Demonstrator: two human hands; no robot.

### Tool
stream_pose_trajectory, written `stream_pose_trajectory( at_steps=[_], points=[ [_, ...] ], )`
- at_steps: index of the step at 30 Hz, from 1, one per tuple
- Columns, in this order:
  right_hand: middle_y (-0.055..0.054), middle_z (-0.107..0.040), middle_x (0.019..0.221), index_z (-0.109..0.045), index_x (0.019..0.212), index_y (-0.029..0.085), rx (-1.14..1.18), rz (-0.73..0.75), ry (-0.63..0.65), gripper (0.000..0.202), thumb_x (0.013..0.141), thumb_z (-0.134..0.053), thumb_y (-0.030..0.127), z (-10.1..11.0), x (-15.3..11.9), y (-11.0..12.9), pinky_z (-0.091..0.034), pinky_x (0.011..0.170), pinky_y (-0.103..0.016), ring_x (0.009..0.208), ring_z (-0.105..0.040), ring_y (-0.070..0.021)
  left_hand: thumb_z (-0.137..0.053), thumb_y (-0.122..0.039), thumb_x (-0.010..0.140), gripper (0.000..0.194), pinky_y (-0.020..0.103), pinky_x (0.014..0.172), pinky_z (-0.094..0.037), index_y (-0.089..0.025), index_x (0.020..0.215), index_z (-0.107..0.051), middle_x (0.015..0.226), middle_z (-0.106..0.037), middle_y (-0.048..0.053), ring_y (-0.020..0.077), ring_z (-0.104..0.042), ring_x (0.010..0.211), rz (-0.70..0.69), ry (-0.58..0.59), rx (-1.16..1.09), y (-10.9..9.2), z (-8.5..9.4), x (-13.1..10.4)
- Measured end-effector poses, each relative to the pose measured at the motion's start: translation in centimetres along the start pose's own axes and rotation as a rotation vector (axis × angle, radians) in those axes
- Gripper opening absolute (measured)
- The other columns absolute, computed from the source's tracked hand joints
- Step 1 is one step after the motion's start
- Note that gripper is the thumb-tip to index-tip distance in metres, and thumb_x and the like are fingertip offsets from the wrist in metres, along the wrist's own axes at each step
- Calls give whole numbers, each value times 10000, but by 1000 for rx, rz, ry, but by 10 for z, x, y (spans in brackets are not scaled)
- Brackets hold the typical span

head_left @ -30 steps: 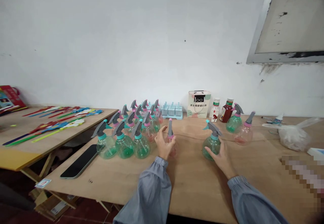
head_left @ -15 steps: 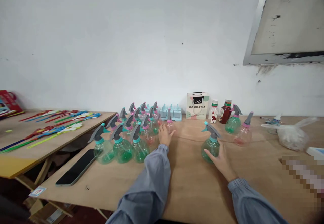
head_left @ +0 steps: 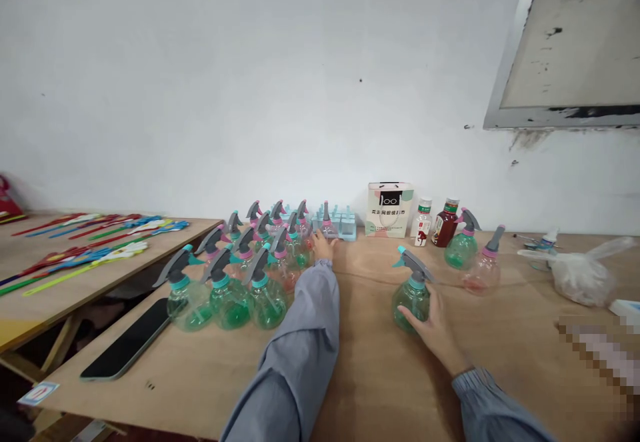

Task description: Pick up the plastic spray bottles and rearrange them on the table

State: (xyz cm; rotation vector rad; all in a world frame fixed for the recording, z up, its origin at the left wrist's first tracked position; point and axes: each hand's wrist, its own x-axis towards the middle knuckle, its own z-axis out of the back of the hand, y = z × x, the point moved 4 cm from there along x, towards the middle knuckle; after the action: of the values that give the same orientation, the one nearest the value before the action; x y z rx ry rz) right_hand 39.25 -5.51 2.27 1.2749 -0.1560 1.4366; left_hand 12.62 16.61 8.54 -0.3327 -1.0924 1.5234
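My left hand reaches to the back of the table, its fingers around the lower part of a pink spray bottle with a grey head. My right hand is wrapped about the right side of a green spray bottle, thumb across its front; the bottle stands upright. Left of my left arm, several green and pink spray bottles stand close together in rows. Two more, a green spray bottle and a pink spray bottle, are beyond my right hand.
A phone lies at the left. Along the wall stand light-blue moulds, a paper bag, a white bottle and a dark red bottle. A tied plastic bag is at right. Colourful sticks cover the neighbouring table.
My left hand has moved farther back, and the pink spray bottle with it, toward the moulds at the end of the back row. My right hand stays on the green spray bottle.
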Motion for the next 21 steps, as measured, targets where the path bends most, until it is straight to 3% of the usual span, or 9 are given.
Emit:
stream_pose_trajectory(
  at_steps=[5,8,12,14,15,18,21],
  points=[
    [-148,-573,1158,-448,1286,182,-7,-20,35,718,774,-624,654,-3,-3,-1,-458,949,-530,1105,-561,-342,-727,-283,800,728,480,1029,-402,-99,1398,-355,1411,-393,294,407,-455,1315,-38,-27,-106,-4,8,-5],
    [-153,-561,1188,-431,1317,181,1,-15,60,706,795,-613,621,-5,-6,2,-443,980,-546,1146,-542,-350,-636,-306,870,551,424,1047,-402,-121,1342,-419,1366,-458,235,328,-476,1298,-114,-15,-204,-15,13,-22],
    [-170,-533,1255,-354,1405,169,55,18,93,622,908,-475,522,-11,-11,14,-417,1030,-571,1223,-508,-348,-539,-357,917,353,374,984,-464,-178,1221,-533,1241,-584,129,226,-604,1114,-307,113,-352,-38,17,-83],
    [-168,-522,1298,-304,1456,188,66,15,100,599,944,-421,474,-17,-15,24,-416,1042,-584,1256,-500,-351,-571,-404,892,486,445,1067,-400,-192,1320,-483,1324,-550,144,261,-539,1228,-528,240,-484,-53,22,-128],
    [-163,-516,1322,-279,1481,209,70,19,102,601,951,-415,459,-20,-18,30,-422,1045,-587,1269,-499,-354,-642,-434,840,606,474,1125,-332,-203,1367,-449,1391,-510,149,288,-465,1320,-566,280,-489,-57,25,-149],
    [-130,-519,1380,-223,1528,307,108,108,145,680,923,-494,461,-32,-27,55,-471,1038,-552,1287,-518,-355,-782,-432,698,858,529,1180,-204,-208,1425,-384,1460,-447,160,341,-355,1405,-513,267,-428,-60,37,-188],
    [-92,-558,1379,-287,1515,373,146,214,270,726,867,-602,463,-39,-29,70,-529,1006,-478,1267,-556,-336,-747,-353,724,756,517,1162,-230,-199,1384,-412,1416,-487,149,323,-408,1362,-404,169,-454,-53,52,-192]
  ],
)
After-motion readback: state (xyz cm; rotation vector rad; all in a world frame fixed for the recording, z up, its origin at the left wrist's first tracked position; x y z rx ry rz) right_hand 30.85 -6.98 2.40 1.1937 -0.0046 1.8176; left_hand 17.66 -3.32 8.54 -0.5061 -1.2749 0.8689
